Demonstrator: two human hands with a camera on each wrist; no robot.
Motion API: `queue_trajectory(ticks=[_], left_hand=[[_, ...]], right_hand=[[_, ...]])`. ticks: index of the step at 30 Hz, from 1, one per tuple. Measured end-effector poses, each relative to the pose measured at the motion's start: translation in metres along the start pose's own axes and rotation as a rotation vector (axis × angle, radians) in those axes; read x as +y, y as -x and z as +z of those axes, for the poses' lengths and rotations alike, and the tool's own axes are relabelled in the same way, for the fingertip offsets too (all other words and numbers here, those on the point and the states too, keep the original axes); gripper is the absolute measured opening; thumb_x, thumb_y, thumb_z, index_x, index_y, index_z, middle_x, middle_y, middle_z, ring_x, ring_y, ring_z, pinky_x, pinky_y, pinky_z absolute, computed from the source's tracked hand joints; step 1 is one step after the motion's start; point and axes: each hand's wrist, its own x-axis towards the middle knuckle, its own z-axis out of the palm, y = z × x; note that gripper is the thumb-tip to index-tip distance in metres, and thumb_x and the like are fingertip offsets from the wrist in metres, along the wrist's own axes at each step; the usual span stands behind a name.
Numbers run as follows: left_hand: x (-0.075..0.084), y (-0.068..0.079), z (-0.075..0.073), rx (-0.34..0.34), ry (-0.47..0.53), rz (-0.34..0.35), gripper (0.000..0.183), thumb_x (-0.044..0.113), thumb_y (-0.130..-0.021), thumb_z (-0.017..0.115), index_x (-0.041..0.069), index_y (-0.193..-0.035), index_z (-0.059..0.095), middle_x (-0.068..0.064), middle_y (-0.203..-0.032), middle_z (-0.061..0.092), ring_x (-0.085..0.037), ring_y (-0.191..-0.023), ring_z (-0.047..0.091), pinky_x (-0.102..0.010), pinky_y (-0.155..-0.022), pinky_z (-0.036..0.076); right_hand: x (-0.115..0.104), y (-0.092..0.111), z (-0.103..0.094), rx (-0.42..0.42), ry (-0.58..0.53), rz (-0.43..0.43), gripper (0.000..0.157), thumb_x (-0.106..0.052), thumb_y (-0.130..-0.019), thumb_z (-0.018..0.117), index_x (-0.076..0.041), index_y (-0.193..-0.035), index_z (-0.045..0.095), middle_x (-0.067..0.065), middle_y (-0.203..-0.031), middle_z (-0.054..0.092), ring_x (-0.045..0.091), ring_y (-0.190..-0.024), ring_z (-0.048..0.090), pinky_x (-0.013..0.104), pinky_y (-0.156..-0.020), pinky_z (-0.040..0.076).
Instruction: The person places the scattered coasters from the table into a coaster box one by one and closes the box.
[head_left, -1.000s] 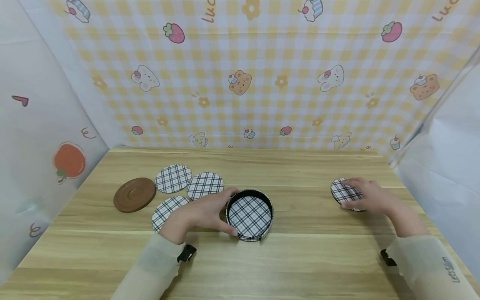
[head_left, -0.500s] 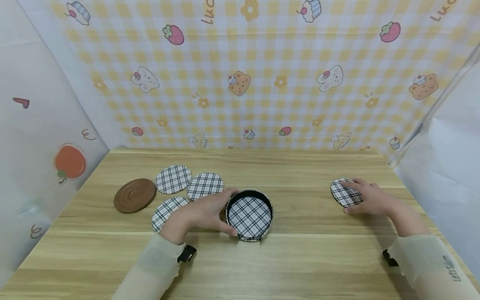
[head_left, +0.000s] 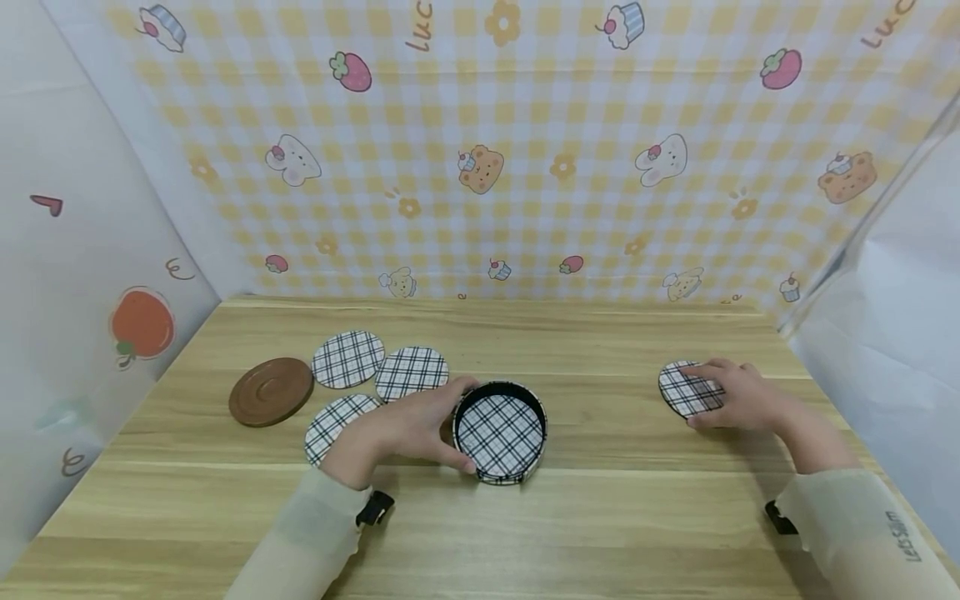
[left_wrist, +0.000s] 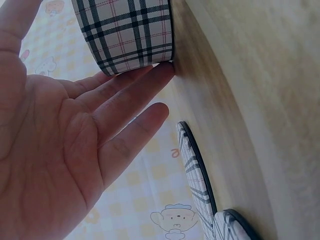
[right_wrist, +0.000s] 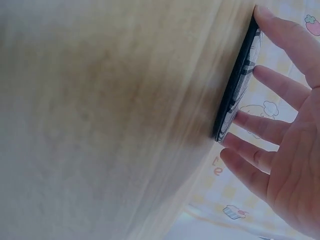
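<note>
In the head view a round plaid coaster holder (head_left: pixel 528 468) with a black inner wall stands mid-table. A plaid coaster (head_left: pixel 501 435) lies inside it. My left hand (head_left: pixel 412 425) grips the holder's left side, thumb at the front and fingers behind; the left wrist view shows fingertips against the plaid wall (left_wrist: pixel 130 35). Far to the right, my right hand (head_left: pixel 738 400) grips another plaid coaster (head_left: pixel 684 390). Its thumb sits at the near edge and other fingertips touch the top, as the right wrist view shows on the coaster's black-edged side (right_wrist: pixel 237 80).
Left of the holder lie three plaid coasters, one at the back (head_left: pixel 348 358), one beside it (head_left: pixel 411 372) and one partly under the left forearm (head_left: pixel 337 421). A brown round disc (head_left: pixel 270 392) lies at far left. A patterned cloth (head_left: pixel 525 167) rises behind the wooden table (head_left: pixel 585 533).
My right thumb has moved in slightly against the near edge of the right-hand coaster. The left hand and the holder stay in place.
</note>
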Motion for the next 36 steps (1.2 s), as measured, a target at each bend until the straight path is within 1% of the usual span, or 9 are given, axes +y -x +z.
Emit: queue_trajectory(ticks=[5, 10, 12, 17, 28, 36], left_hand=[[0.000, 0.000, 0.000, -0.002, 0.000, -0.004, 0.112, 0.046, -0.070, 0.087, 0.010, -0.155, 0.025, -0.011, -0.156, 0.041, -0.029, -0.140, 0.044, -0.046, -0.118, 0.035], [0.001, -0.001, 0.000, -0.007, 0.005, -0.005, 0.112, 0.046, -0.070, 0.088, 0.010, -0.155, 0.024, -0.011, -0.156, 0.041, -0.029, -0.139, 0.045, -0.046, -0.118, 0.035], [0.001, -0.001, -0.001, -0.008, 0.005, -0.007, 0.112, 0.046, -0.070, 0.088, 0.011, -0.155, 0.024, -0.011, -0.156, 0.041, -0.028, -0.139, 0.044, -0.046, -0.118, 0.035], [0.001, -0.001, -0.002, -0.005, 0.000, -0.010, 0.111, 0.046, -0.071, 0.087, 0.011, -0.156, 0.024, -0.010, -0.156, 0.040, -0.028, -0.140, 0.044, -0.046, -0.119, 0.035], [0.000, -0.001, -0.001, -0.010, 0.002, -0.012, 0.111, 0.045, -0.071, 0.087, 0.011, -0.156, 0.024, -0.011, -0.156, 0.040, -0.028, -0.140, 0.043, -0.046, -0.119, 0.035], [-0.001, -0.001, -0.001, -0.012, -0.010, -0.013, 0.112, 0.046, -0.071, 0.087, 0.010, -0.156, 0.023, -0.012, -0.157, 0.038, -0.029, -0.141, 0.043, -0.046, -0.119, 0.035]], right_hand=[[-0.003, 0.000, 0.001, 0.004, 0.015, -0.022, 0.087, -0.052, -0.074, 0.081, -0.007, -0.142, 0.051, 0.037, -0.141, 0.042, 0.058, -0.111, 0.044, 0.067, -0.082, 0.046], [-0.012, 0.001, 0.001, 0.015, 0.021, -0.045, 0.086, -0.054, -0.075, 0.080, -0.009, -0.142, 0.052, 0.034, -0.142, 0.044, 0.062, -0.117, 0.042, 0.074, -0.086, 0.043], [-0.017, 0.001, 0.002, 0.027, 0.016, -0.056, 0.085, -0.053, -0.075, 0.081, -0.009, -0.142, 0.052, 0.034, -0.143, 0.044, 0.063, -0.118, 0.041, 0.075, -0.088, 0.042], [-0.026, 0.000, 0.001, 0.049, 0.009, -0.081, 0.083, -0.051, -0.075, 0.082, -0.010, -0.141, 0.053, 0.034, -0.144, 0.043, 0.062, -0.119, 0.041, 0.073, -0.089, 0.042], [-0.052, -0.001, -0.001, 0.053, 0.012, -0.119, 0.083, -0.051, -0.075, 0.082, -0.014, -0.143, 0.053, 0.031, -0.147, 0.042, 0.063, -0.122, 0.039, 0.075, -0.089, 0.043], [-0.071, 0.000, -0.002, 0.066, 0.010, -0.156, 0.081, -0.050, -0.075, 0.083, -0.017, -0.143, 0.054, 0.027, -0.147, 0.044, 0.059, -0.124, 0.041, 0.073, -0.089, 0.045]])
